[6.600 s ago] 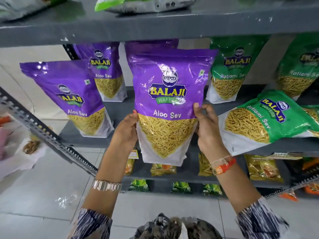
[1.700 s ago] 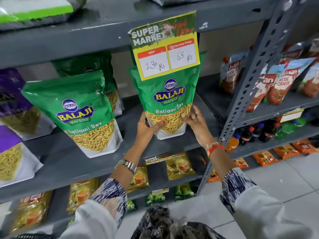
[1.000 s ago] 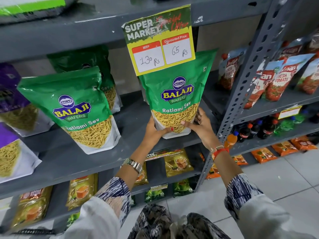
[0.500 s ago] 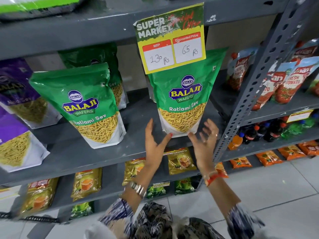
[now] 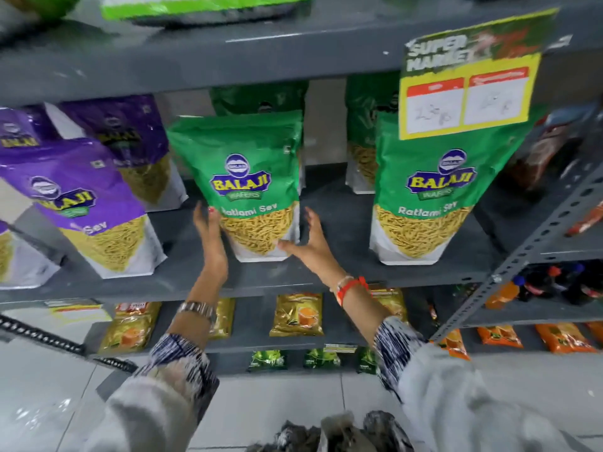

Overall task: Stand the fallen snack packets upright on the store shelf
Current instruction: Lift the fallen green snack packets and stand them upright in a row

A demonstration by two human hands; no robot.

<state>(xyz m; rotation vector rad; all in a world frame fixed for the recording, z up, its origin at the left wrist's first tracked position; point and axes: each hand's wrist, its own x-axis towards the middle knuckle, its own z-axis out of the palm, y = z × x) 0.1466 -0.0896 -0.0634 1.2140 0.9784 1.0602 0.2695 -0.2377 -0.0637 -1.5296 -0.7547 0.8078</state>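
A green Ratlami Sev packet (image 5: 248, 190) stands upright at the middle of the grey shelf (image 5: 336, 223). My left hand (image 5: 210, 236) is at its lower left edge, fingers straight, thumb touching the packet. My right hand (image 5: 310, 243) is at its lower right corner, fingers spread, thumb against the base. Neither hand is closed around it. A second green packet (image 5: 424, 197) stands upright to the right. Purple Aloo Sev packets (image 5: 85, 203) stand at the left, the front one leaning a little. More green packets (image 5: 362, 151) stand behind.
A yellow and green price card (image 5: 466, 93) hangs from the shelf above, over the right packet. A perforated upright post (image 5: 535, 236) slants at the right, with sauce pouches and bottles beyond. Small yellow sachets (image 5: 297, 314) lie on the lower shelf.
Both hands have left the right green packet, which stays upright, and moved left to flank the middle green packet. The view has swung left with them.
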